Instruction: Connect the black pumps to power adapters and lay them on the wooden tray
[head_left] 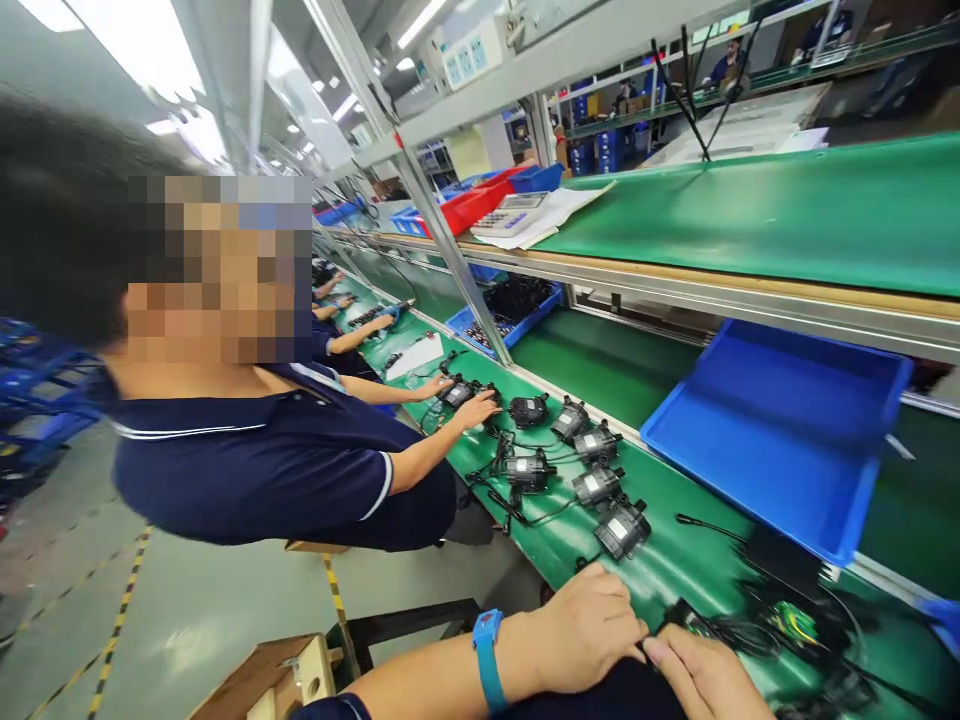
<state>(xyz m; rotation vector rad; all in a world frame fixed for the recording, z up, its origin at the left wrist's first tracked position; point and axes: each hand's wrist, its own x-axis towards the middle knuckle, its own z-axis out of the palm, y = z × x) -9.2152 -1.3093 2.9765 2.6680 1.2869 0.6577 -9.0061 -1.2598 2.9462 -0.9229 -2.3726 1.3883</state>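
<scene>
My left hand [589, 630], with a blue wristband [488, 660] behind it, is curled closed at the bottom of the view. Close against its fingertips is my right hand [705, 668], thumb and fingers drawn together. Something small and dark lies between the two sets of fingers, too hidden to name. Just beyond my right hand are a black part [681, 615] and a black coiled cable [746, 635]. A blurred green circuit board [795, 622] sits among dark parts to the right. The nearest black motor-like unit [622, 527] with a white label stands ahead of my left hand.
Several more black units [529, 470] with cables line the green bench [675, 545]. A co-worker [285, 450] at left has both hands on units. A blue tray [780, 430] leans under the upper shelf [757, 220]. A wooden box [262, 680] stands below the bench.
</scene>
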